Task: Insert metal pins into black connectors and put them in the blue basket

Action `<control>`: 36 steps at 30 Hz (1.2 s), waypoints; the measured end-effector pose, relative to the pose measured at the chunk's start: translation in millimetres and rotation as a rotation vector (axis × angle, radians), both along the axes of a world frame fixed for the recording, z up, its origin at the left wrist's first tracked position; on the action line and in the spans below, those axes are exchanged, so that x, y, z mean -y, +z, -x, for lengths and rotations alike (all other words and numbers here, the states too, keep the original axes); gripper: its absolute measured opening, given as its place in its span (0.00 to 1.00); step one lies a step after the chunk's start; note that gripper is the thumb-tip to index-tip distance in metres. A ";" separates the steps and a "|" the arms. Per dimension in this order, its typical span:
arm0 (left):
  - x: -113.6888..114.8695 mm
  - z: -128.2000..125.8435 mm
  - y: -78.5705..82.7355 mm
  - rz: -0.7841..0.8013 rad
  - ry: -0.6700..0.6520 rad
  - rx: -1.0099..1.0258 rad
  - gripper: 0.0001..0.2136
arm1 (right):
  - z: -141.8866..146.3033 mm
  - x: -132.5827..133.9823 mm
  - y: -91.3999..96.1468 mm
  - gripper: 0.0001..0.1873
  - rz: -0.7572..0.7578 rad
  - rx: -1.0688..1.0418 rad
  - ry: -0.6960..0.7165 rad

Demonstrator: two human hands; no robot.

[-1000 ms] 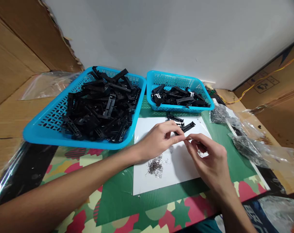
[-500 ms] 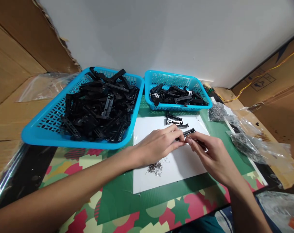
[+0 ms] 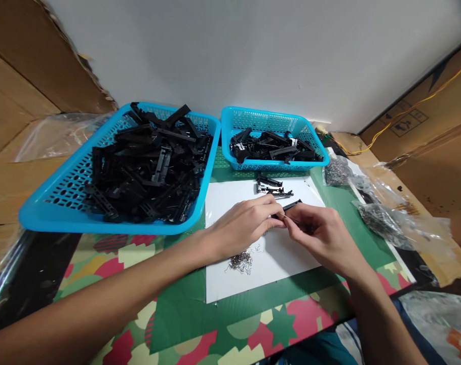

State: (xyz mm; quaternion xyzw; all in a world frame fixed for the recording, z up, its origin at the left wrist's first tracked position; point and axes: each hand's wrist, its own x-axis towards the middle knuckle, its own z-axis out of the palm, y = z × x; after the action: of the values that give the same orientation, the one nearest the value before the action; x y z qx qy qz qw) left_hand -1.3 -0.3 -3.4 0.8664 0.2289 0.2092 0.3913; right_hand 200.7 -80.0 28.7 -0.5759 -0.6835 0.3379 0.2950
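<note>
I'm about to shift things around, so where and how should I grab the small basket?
I'd grip the small basket by its near long rim, coming from the front: that raised edge faces you, while the far rim sits close to the wall and the left end nearly meets the big basket.

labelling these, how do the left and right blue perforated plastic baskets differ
The left blue perforated plastic basket looks larger than the right blue perforated plastic basket. The left basket's elongated black parts reach its back rim; the right basket's don't. Both hold such parts.
</note>
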 end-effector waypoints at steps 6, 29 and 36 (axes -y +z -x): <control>-1.0 0.4 3.8 0.167 0.053 0.068 0.06 | 5.2 -4.5 -20.0 0.10 -0.023 -0.189 -0.153; 0.4 8.2 9.3 0.171 0.093 -0.005 0.05 | -4.6 -4.1 -6.9 0.14 0.031 0.155 0.088; 2.9 11.1 5.4 0.151 0.110 -0.034 0.04 | -7.5 -5.0 -26.0 0.14 -0.125 0.248 0.138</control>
State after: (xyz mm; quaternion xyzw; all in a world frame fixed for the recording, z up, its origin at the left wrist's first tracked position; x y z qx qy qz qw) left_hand -12.4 -3.2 2.0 0.8241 0.2977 0.1979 0.4395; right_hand 208.2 -75.1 2.7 -0.5452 -0.7724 0.2404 0.2198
